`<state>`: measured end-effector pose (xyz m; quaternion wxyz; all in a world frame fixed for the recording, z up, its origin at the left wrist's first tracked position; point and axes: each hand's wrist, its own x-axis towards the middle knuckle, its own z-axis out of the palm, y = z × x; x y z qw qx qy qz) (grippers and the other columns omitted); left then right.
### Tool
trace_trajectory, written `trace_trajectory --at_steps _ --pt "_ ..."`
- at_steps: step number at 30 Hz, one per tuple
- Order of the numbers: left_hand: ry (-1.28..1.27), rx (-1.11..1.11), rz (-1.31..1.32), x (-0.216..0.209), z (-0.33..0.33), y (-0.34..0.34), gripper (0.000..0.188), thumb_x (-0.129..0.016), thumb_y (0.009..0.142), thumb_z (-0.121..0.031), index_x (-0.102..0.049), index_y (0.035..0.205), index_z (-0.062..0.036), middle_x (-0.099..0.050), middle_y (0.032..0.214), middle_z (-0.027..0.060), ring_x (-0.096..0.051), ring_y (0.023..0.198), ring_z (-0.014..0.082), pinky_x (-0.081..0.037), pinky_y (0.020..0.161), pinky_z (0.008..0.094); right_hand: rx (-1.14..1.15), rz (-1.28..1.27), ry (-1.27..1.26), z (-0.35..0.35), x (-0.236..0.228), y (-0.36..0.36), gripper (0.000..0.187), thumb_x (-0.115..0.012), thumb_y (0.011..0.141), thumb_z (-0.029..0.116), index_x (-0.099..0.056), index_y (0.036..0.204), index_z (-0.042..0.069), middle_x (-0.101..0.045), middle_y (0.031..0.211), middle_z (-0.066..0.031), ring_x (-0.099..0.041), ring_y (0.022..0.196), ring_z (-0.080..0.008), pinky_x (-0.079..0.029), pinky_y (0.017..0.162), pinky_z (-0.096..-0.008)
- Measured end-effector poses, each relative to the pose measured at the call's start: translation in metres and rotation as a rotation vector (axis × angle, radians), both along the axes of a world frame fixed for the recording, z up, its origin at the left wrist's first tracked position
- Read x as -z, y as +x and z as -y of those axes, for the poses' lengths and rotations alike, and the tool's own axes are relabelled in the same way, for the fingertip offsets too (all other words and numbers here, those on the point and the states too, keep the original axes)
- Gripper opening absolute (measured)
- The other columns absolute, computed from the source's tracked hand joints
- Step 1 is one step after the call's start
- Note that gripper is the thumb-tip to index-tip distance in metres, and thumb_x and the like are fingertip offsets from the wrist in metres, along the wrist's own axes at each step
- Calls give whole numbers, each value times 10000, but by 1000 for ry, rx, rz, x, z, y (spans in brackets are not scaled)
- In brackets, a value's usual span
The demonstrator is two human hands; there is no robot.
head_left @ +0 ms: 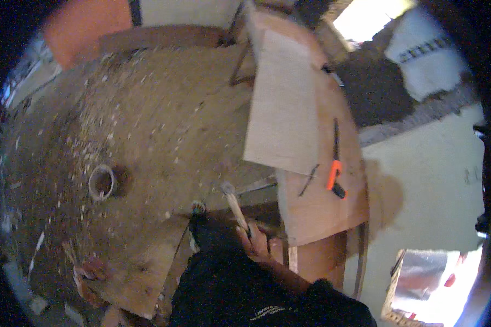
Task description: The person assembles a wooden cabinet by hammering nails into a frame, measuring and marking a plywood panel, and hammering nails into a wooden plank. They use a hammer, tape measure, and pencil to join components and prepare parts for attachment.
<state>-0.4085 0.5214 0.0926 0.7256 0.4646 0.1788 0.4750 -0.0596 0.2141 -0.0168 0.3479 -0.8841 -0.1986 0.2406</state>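
Note:
My right hand (259, 245), low in the middle, is closed round a hammer (234, 207) with a pale wooden handle. The hammer's greyish head points up and away from me, over the floor. At the lower left my left hand (91, 270) is closed at the edge of a wooden board (142, 272), which slants beside my leg. Blur and dim light hide the exact finger positions there. Thin pale sticks (69, 252) stick out beyond that hand. On the workbench (333, 218) to the right lies a handsaw (336, 177) with an orange and black handle.
A pale sheet (283, 109) covers part of the bench, its corner overhanging the left edge. A thin dark strip (309, 181) lies near the saw. A round bucket (102, 182) stands on the dirt floor among scattered chips. A pale wall (431, 180) borders the bench's right side.

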Motion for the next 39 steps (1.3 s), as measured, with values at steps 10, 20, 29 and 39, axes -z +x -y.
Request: trace_trajectory --at_steps 10,20,29,39 --pt "773 -653 -273 -36 39 133 303 -451 1003 -355 -536 939 -72 -502 802 54 -505 718 202 -433 644 352 719 382 23 183 -43 25 370 -743 860 419 -657 931 66 -694 817 -183 -693 790 -369 -531 703 -472" --pt "393 -366 -200 -22 43 118 438 -407 1011 -434 -576 974 -31 -590 888 87 -573 797 211 -474 734 337 779 387 -295 223 9 66 371 -675 872 487 -688 995 136 -702 980 -167 -679 923 -392 -523 795 -493" --pt "126 -101 -27 28 4 166 525 -538 930 -525 -587 966 -4 -615 800 120 -602 693 219 -499 626 355 585 882 -410 180 -10 86 349 -664 906 425 -682 1108 141 -663 1187 -159 -621 1099 -379 -502 925 -475" --pt "19 275 -126 -96 53 327 523 -594 915 -495 -611 926 28 -637 746 138 -618 666 254 -517 630 381 -201 103 206 -12 -98 44 637 -788 833 433 -587 1291 39 -657 1218 -186 -620 1159 -361 -486 1040 -427"
